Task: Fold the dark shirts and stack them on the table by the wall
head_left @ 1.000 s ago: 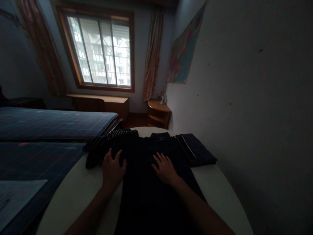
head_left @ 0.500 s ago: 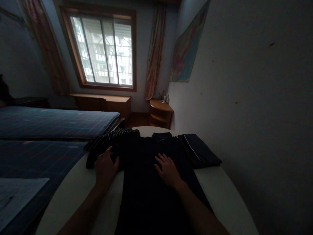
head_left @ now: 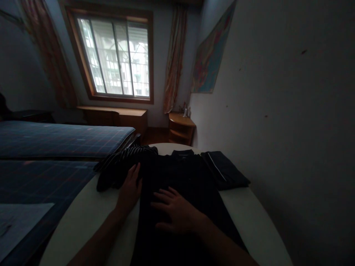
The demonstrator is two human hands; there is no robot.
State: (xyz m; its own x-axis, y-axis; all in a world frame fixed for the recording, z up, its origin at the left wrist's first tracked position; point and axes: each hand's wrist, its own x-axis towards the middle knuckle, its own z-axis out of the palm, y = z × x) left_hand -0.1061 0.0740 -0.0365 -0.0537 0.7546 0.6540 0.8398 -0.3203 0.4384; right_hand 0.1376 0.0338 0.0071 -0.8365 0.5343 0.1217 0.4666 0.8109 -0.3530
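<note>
A dark collared shirt (head_left: 191, 181) lies spread on a round pale table (head_left: 249, 218), its collar toward the far edge. My left hand (head_left: 131, 188) rests at the shirt's left side, close below the sleeve, fingers stretched forward and holding nothing. Over the middle of the shirt is my right hand (head_left: 174, 210), palm down with the fingers spread. Whether it presses on the cloth or hovers just above is hard to tell in the dim light. The sleeve on the left overlaps a striped dark garment (head_left: 133, 150).
A folded dark garment with a white line (head_left: 226, 170) lies at the table's right side. Left of the table is a bed with a blue plaid mattress (head_left: 63, 138). A wall (head_left: 277, 147) rises on the right. Beyond stand a corner shelf (head_left: 181, 120) and a desk (head_left: 133, 112).
My left hand has moved right, from the sleeve to the shirt's side, and its fingers have straightened. My right hand has shifted left and nearer to me across the shirt.
</note>
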